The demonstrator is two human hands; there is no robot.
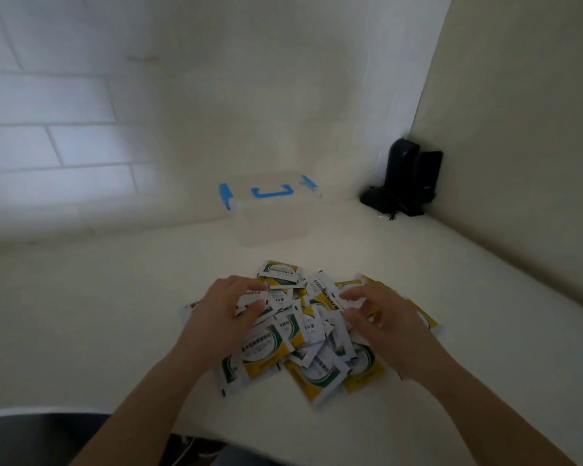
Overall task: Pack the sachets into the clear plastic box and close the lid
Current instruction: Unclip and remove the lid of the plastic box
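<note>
Sachets heaped on a white table, clear box behind

The pile of sachets (303, 331) is gripped from both sides by the left hand (223, 311) and right hand (381, 317), fingers curled; the clear plastic box (270, 213) is set well beyond, lid closed

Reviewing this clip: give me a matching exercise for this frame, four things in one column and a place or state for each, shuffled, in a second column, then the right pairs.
Things:
1. clear plastic box
2. sachets
3. black devices
4. left hand

Places or states:
A. in the far right corner, against the wall
B. heaped loose on the table nearest the person
C. lid on, blue handle and clips, beyond the heap
D. fingers curled into the left side of the heap

Pairs: 1-C, 2-B, 3-A, 4-D
</note>
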